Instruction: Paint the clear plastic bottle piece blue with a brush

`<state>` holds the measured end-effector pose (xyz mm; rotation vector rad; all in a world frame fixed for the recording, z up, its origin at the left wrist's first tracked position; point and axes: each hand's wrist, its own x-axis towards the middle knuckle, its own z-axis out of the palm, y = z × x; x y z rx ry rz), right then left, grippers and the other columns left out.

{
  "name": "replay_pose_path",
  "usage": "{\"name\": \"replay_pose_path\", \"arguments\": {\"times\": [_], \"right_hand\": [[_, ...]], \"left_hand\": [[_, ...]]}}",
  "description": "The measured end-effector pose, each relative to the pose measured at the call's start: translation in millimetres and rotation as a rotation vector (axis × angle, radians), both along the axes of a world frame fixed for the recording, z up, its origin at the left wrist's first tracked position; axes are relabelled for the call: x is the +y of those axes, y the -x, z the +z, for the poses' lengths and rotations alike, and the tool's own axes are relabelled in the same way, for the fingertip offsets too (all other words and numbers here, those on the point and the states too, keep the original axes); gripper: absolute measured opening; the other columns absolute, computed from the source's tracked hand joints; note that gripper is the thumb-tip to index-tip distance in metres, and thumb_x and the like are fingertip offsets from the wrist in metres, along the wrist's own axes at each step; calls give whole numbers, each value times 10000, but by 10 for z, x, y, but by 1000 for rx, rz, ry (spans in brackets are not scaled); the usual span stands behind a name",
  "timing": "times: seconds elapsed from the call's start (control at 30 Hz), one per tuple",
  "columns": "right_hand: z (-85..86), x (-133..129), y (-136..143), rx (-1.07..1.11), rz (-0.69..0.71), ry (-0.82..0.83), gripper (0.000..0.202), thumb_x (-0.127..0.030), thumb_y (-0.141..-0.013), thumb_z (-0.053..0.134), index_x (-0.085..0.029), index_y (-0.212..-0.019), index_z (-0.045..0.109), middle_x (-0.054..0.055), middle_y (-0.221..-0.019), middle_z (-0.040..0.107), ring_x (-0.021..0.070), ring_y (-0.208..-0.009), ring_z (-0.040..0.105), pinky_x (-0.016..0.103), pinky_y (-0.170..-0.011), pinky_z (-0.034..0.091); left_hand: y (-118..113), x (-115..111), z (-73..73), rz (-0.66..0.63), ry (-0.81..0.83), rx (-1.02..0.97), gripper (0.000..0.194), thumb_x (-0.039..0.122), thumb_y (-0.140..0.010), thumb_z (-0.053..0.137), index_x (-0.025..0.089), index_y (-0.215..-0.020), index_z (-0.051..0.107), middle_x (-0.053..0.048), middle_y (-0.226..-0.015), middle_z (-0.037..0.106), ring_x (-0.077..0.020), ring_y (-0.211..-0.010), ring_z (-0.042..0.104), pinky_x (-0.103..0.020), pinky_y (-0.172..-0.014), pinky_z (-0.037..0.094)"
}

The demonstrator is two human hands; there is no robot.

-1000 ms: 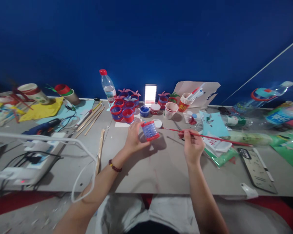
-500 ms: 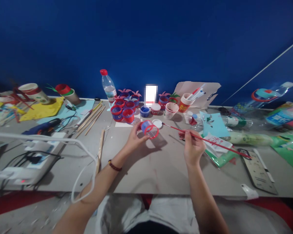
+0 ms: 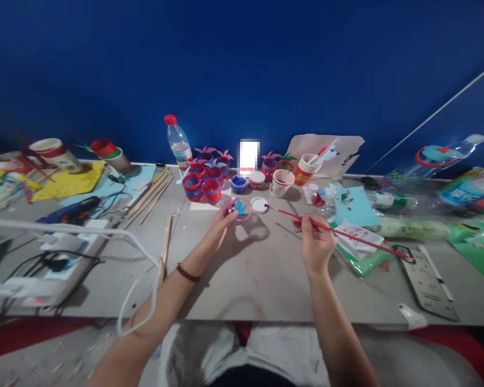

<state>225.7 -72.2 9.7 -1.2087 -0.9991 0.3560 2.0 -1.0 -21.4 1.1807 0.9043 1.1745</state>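
So, L hand (image 3: 220, 226) pinches round red-rimmed cup (image 3: 246, 211) w/ blue leafy shape (image 3: 239, 206) w/in rim, R hand (image 3: 318, 242) pinching thin red brush (image 3: 365, 240).

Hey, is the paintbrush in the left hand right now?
No, the red paintbrush is held in the right hand, while the left hand holds a red-rimmed container.

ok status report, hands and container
Left hand gripping red-rimmed container. Right hand holding red paintbrush. White lid seen between container and paintbrush tip.

Tabletop (image 3: 258, 279) centre open — brush (image 3: 347, 235) right, painted cups (image 3: 212, 199) behind.
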Motion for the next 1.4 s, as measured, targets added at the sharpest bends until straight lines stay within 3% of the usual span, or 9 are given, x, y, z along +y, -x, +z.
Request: {"name": "replay_pose_path", "arguments": {"times": [0.13, 0.33, 0.5, 0.63, 0.73, 1.03, 1.17, 1.27, 1.4], "right_hand": [[-6, 3, 4, -19, 17, 9, 262, -418, -892, 656, -162, -861, 704, 56, -749, 738, 184, -655, 731, 272, -536, 593], [-22, 15, 8, -30, 36, 23, 276, -425, -889, 664, -153, -865, 711, 73, -758, 745, 200, -667, 739, 275, -531, 587], [-21, 10, 11, -56, 44, 12, 267, -413, -893, 665, -153, -856, 711, 67, -761, 740, 195, -659, 737, 275, -530, 589], [-18, 6, 12, -65, 47, 16, 246, -392, -903, 657, -157, -857, 713, 63, -769, 740, 188, -661, 741, 269, -538, 599], [-21, 3, 9, -65, 49, 19, 241, -390, -902, 660, -159, -857, 713, 63, -773, 739, 185, -663, 741, 263, -538, 598], [-24, 2, 14, -67, 45, 32, 273, -419, -901, 653, -155, -866, 712, 62, -772, 741, 191, -672, 744, 270, -548, 600], [-24, -9, 16, -85, 50, 56, 270, -419, -911, 640, -163, -874, 717, 64, -773, 745, 187, -671, 740, 272, -560, 603], [-16, -18, 18, -106, 46, 64, 278, -427, -912, 632, -167, -866, 719, 64, -769, 745, 187, -678, 737, 285, -590, 610], [-2, -24, 24, -121, 45, 83, 289, -437, -916, 619, -169, -868, 716, 66, -774, 747, 195, -695, 739, 301, -617, 616]], "left_hand": [[22, -10, 58, -67, 3, -91, 447, 423, -750, 713, 279, -1164, 625, -69, -1248, 694, -303, -1223, 627, -532, -1064, 474], [65, 8, 6, -51, 60, -13, 571, 377, -675, 802, 255, -1183, 573, -89, -1266, 666, -274, -1212, 629, -519, -1069, 465], [58, 27, -9, -19, 56, -22, 637, 505, -654, 841, 232, -1176, 598, -104, -1211, 680, -285, -1169, 640, -521, -1046, 471], [67, 48, -16, 22, 46, 22, 742, 724, -636, 762, 209, -1154, 632, -120, -1188, 683, -323, -1160, 634, -509, -1022, 489], [80, 48, -30, 50, 21, 65, 778, 799, -625, 711, 213, -1132, 645, -124, -1201, 684, -341, -1190, 611, -519, -1044, 472], [49, 12, -29, 94, -3, 66, 791, 802, -742, 600, 163, -1207, 632, -174, -1285, 652, -373, -1315, 526, -566, -1142, 367], [58, 50, -93, 140, -57, 57, 763, 819, -754, 567, 185, -1172, 645, -150, -1311, 641, -347, -1322, 524, -544, -1169, 337], [67, 77, -150, 170, -74, 55, 767, 841, -761, 523, 183, -1130, 660, -134, -1255, 664, -332, -1273, 557, -525, -1154, 362], [58, 77, -140, 180, -36, 41, 637, 739, -825, 555, 188, -1121, 669, -126, -1220, 674, -325, -1238, 579, -525, -1124, 392]]}}
